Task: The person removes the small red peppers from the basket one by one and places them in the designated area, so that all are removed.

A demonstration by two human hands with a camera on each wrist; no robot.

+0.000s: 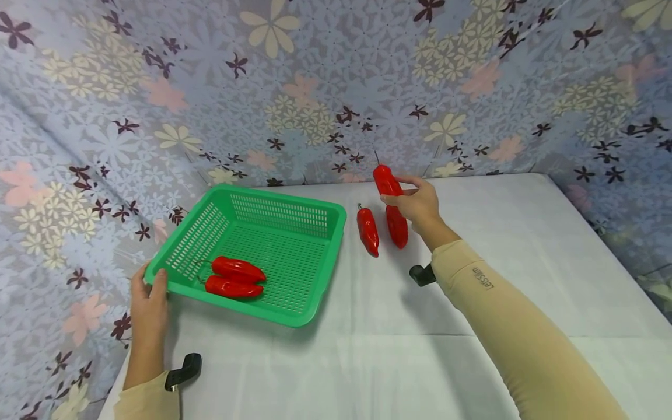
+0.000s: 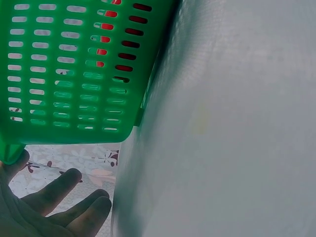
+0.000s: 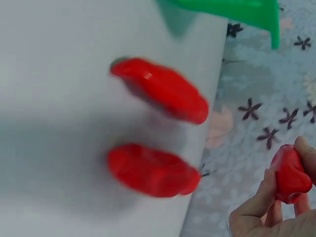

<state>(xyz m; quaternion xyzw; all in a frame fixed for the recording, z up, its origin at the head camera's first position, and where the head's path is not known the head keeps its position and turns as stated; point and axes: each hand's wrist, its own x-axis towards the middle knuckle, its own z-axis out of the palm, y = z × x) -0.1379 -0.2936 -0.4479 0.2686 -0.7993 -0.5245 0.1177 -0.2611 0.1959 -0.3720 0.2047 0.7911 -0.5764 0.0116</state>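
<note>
From here I count five red peppers (image 1: 368,231) and one green basket (image 1: 296,262). My right hand (image 1: 419,203) grasps one raised pepper (image 1: 385,178); two lie on the white table (image 1: 315,376), two inside the basket. My left hand (image 1: 149,303) grips the basket's rim.

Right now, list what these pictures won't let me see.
Head view: top of the rightmost table pepper, behind the held pepper and right hand.
Left wrist view: full outlines of basketed peppers, behind the slotted green basket.
Right wrist view: most of the basket, cut by the top edge; table peppers, blurred.
</note>
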